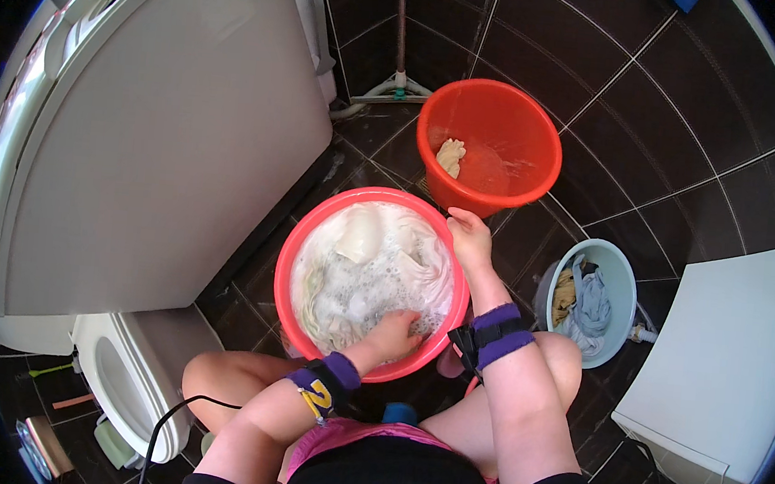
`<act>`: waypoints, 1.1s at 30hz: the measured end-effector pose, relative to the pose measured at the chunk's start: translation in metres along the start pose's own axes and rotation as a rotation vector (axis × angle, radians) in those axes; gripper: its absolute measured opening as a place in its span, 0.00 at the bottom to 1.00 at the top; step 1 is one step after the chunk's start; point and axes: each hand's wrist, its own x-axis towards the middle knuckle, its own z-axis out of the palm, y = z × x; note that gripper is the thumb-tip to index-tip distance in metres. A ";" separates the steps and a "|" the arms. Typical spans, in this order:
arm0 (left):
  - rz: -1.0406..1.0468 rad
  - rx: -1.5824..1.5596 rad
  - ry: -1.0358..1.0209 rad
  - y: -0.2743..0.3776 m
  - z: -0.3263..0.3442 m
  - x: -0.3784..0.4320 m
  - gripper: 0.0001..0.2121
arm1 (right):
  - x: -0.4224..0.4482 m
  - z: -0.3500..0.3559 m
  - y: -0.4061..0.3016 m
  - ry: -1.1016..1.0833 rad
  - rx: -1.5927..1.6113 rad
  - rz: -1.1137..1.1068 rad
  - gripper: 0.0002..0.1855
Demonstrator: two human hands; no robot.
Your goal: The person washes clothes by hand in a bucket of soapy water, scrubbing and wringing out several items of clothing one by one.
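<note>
A pink plastic basin (285, 261) stands on the floor in front of me, filled with foamy water. Wet white fabric (421, 251) lies in the suds, and a pale piece bulges above the foam near the far side. My left hand (394, 337) reaches over the near rim into the basin. Its fingertips dip into the foam, so whether they hold cloth is hidden. At the basin's right rim is my right hand (471, 240), its fingers close together and pointing away from me. Whether it grips the rim is unclear.
An orange-red bucket (505, 135) behind the basin holds a cream cloth (450, 157). To the right, a light-blue bucket (597, 357) contains clothes, beside a white appliance (713, 356). A large white appliance (170, 136) and a toilet (127, 385) stand left. A floor squeegee (400, 86) leans in the corner.
</note>
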 end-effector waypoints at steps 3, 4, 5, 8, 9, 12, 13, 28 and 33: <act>-0.120 0.136 -0.040 0.004 0.002 -0.006 0.20 | -0.013 0.002 -0.002 -0.020 0.010 -0.022 0.13; -0.150 0.166 -0.097 0.006 0.001 -0.004 0.19 | -0.017 0.002 -0.002 -0.030 0.016 -0.039 0.13; -0.180 0.196 -0.156 0.006 -0.002 -0.001 0.19 | -0.023 0.001 -0.002 -0.041 0.023 -0.034 0.12; -0.138 0.229 -0.144 0.009 -0.006 -0.010 0.17 | -0.039 0.002 0.004 -0.095 0.032 -0.035 0.11; -0.106 0.231 -0.108 0.008 -0.007 -0.016 0.17 | -0.048 0.004 0.003 -0.137 -0.031 -0.042 0.11; -0.120 -0.011 -0.051 -0.005 -0.007 -0.022 0.19 | -0.074 0.006 0.004 -0.318 -0.192 -0.089 0.13; -0.174 -0.033 -0.032 -0.006 -0.005 -0.023 0.20 | -0.082 0.005 0.006 -0.404 -0.378 -0.039 0.14; 0.195 0.084 0.205 -0.016 -0.003 -0.058 0.10 | -0.155 0.004 0.039 -0.618 -1.600 -0.273 0.13; 0.252 -0.075 0.109 0.004 -0.021 -0.080 0.11 | -0.162 0.007 0.015 -0.473 -1.242 -0.080 0.15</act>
